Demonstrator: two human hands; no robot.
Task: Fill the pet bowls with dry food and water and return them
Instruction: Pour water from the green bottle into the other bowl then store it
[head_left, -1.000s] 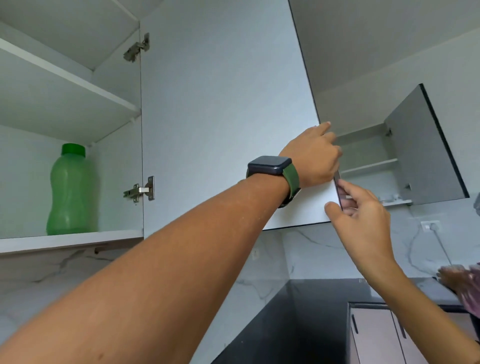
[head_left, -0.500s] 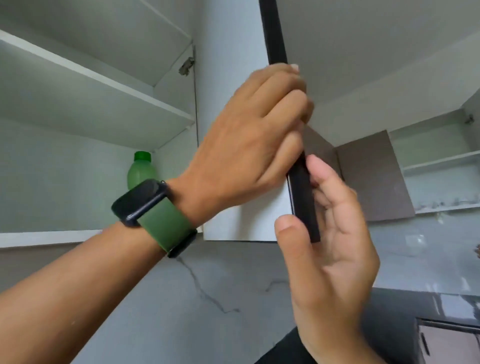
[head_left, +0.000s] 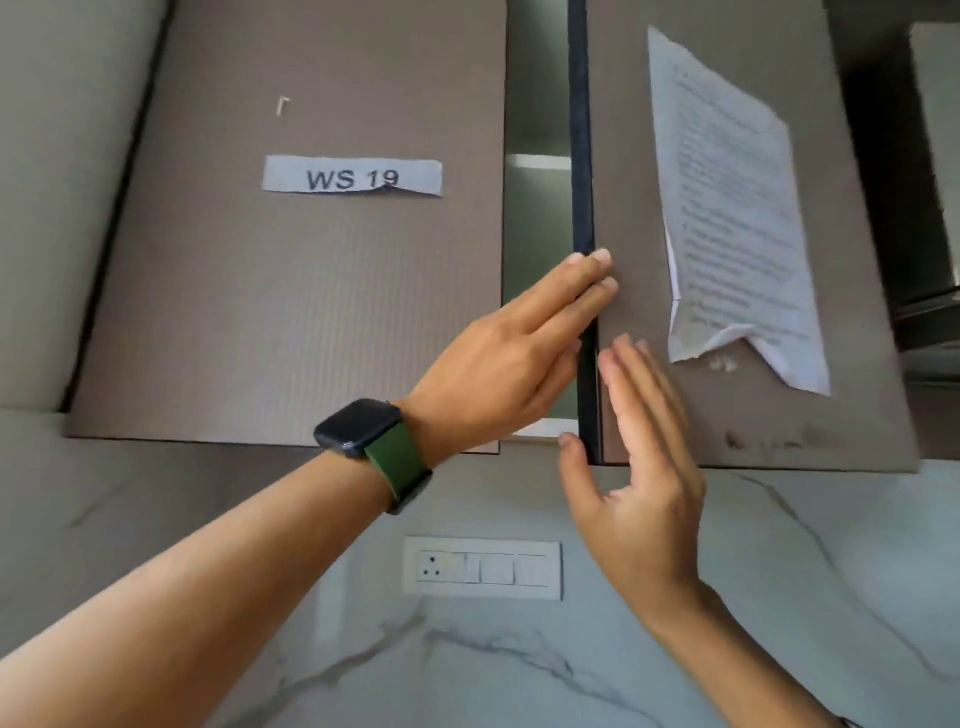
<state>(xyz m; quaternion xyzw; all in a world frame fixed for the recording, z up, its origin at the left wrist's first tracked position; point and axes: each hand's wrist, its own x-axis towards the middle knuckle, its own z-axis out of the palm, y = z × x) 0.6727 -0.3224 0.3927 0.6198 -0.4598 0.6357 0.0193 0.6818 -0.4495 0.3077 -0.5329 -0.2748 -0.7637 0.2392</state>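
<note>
Looking up through the head camera, you face two brown cabinet doors: the left door (head_left: 291, 291) shut flat and labelled "WS 19" (head_left: 352, 177), the right door (head_left: 727, 415) slightly ajar with one curling printed sheet (head_left: 737, 208) taped on it. Your left hand (head_left: 514, 353), with a dark watch on a green strap (head_left: 374, 441), reaches across the narrow gap (head_left: 537, 208), its fingers together and laid over the right door's dark edge (head_left: 582, 156). Your right hand (head_left: 639, 467) is spread flat, palm toward that door's face, thumb at the bottom corner of the edge; it is blurred. One switch plate (head_left: 483, 569) sits on the marble wall below. No pet bowls or food show here.
</note>
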